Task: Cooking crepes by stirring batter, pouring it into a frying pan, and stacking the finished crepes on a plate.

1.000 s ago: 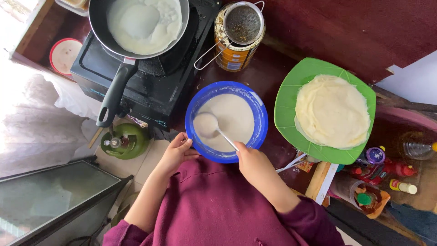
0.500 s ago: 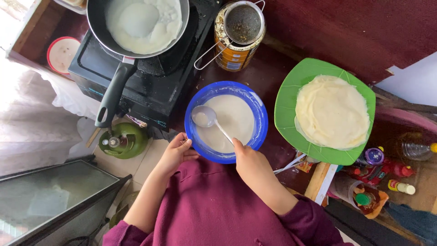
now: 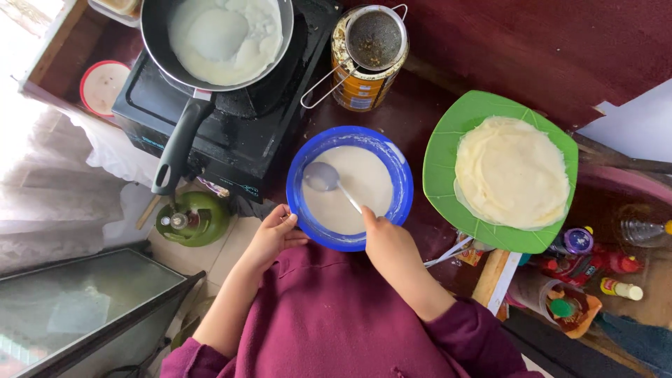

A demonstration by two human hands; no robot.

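My right hand [image 3: 388, 245] grips a ladle [image 3: 332, 183], its cup sitting in pale batter in the blue bowl [image 3: 400, 183]. My left hand [image 3: 271, 234] curls on the bowl's near-left rim. Right of the bowl: green plate [image 3: 444, 157] stacked with crepes [image 3: 511, 171]. Up-left of the bowl: stove [image 3: 231, 140] with a black pan [image 3: 217, 38] cooking a crepe. Above the bowl: tin with strainer [image 3: 367, 52].

Bowl [image 3: 350, 187] sits between stove [image 3: 231, 133] (pan [image 3: 217, 42] on it) and plate [image 3: 448, 161] — stacked crepes [image 3: 512, 171] on that.
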